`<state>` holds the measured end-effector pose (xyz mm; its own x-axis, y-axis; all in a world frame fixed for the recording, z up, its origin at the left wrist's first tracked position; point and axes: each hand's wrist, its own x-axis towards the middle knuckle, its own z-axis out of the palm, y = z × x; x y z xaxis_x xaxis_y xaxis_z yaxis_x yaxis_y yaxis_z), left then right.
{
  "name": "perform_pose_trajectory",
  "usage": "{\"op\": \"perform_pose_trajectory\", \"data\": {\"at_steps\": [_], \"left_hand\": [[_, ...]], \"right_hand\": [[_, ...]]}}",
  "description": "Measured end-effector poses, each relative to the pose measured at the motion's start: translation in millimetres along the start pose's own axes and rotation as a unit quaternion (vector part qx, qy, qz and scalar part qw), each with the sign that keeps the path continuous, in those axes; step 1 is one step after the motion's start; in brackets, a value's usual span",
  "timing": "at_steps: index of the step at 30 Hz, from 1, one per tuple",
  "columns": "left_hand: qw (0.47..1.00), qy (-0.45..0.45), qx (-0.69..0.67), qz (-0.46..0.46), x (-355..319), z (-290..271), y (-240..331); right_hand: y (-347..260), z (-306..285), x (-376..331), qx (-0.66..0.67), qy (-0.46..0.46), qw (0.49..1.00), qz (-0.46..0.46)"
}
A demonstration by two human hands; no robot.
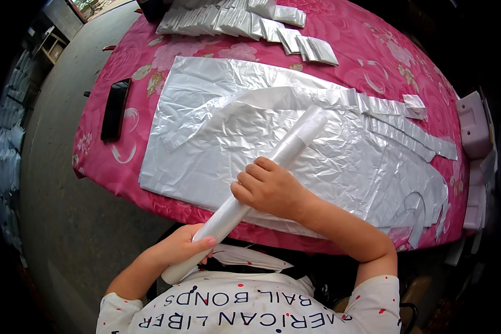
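Note:
A long, whitish roll of thin plastic film slants from my lap up over the table. My right hand is closed around its middle, fingers curled over the top. Nearer my body, my left hand grips the lower part, its thumb lying along the roll. Beneath the roll's upper half, a large stack of crinkled, silvery-white plastic sheets lies flat on the table. Long loose strips of the same film trail off the stack toward the right.
Many small folded plastic packets are lined up at the table's far side. A black phone rests at the left on the pink flowered tablecloth. A pale pink plastic chair stands at the right edge. Whitish stacks line the far left.

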<state>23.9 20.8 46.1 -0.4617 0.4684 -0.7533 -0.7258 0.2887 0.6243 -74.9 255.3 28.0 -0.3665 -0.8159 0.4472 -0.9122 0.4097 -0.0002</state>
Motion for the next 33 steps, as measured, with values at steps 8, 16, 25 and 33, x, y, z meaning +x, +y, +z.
{"op": "perform_pose_trajectory", "data": {"at_steps": [8, 16, 25, 33], "left_hand": [[0.999, -0.014, -0.048, -0.004, -1, 1, -8], [0.999, -0.001, -0.044, -0.016, 1, 2, -12], [0.999, -0.008, -0.034, -0.003, 0, 0, -14], [0.999, -0.01, -0.045, -0.003, 0, -1, -15]], "right_hand": [[70, -22, -32, -0.073, 0.074, 0.952, 0.287], [86, -22, -46, 0.471, 0.111, 0.663, 0.572], [92, -33, -43, 0.48, 0.056, 0.656, 0.58], [97, -26, -48, 0.456, 0.052, 0.702, 0.544]]}}
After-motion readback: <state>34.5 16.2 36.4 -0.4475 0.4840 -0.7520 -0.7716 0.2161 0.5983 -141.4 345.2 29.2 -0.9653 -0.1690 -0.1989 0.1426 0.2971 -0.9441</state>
